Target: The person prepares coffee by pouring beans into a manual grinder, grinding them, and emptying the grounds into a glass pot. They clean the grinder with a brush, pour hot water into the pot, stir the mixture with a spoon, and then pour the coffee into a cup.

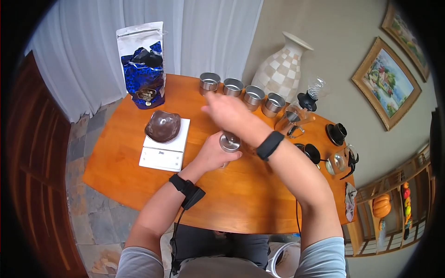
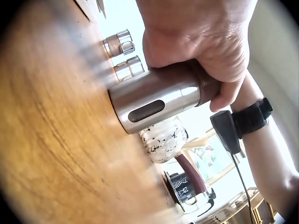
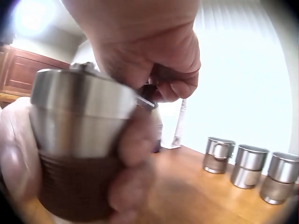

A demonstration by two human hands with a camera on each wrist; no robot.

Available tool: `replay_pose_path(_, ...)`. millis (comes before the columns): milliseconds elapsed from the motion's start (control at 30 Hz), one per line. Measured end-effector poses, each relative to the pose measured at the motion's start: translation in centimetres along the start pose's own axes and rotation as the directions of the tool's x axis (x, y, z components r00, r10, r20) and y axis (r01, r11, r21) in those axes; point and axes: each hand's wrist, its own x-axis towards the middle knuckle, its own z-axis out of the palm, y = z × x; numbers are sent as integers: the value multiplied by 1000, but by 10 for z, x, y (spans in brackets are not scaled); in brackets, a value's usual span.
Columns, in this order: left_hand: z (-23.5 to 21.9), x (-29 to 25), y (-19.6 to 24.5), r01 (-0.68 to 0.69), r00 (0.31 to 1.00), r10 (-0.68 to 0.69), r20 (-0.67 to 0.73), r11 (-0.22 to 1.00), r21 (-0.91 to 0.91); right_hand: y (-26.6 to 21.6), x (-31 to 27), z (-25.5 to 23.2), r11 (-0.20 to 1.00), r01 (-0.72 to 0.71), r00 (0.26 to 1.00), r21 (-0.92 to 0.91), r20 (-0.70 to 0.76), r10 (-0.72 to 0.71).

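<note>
A hand coffee grinder (image 1: 230,142) of steel with a dark brown grip band stands upright near the table's middle; a slotted window marks its steel body (image 2: 154,100) in the left wrist view. My left hand (image 1: 214,155) wraps its fingers and thumb around the brown band. Above it, my right hand (image 1: 229,111) reaches across and grips the end of the crank, its knob mostly hidden by curled fingers (image 3: 177,86) in the right wrist view. A dark brown bowl (image 1: 162,126) rests on a white scale (image 1: 160,160) left of the hands.
A blue and white coffee bag (image 1: 141,67) stands at the back left. Several steel cups (image 1: 210,83) line the back edge beside a checkered vase (image 1: 277,67). Along the right are a metal pitcher (image 1: 289,118), a black dripper (image 1: 336,133), a glass carafe (image 1: 337,163) and a cloth (image 1: 350,201).
</note>
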Motion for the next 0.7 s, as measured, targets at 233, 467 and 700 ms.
replay_pose_path(233,0,0,-1,-59,997,64,-51,995,85,53,-75,-34,977,-199,978,-81,47,203)
replay_pose_path(467,0,1,-2,-75,990,81,-116,996,50,0,-158,-72,984,-175,983,10,65,174)
replay_pose_path(700,2,2,-5,-148,985,159,-64,978,145,-67,-149,-61,960,238,962,147,102,-254)
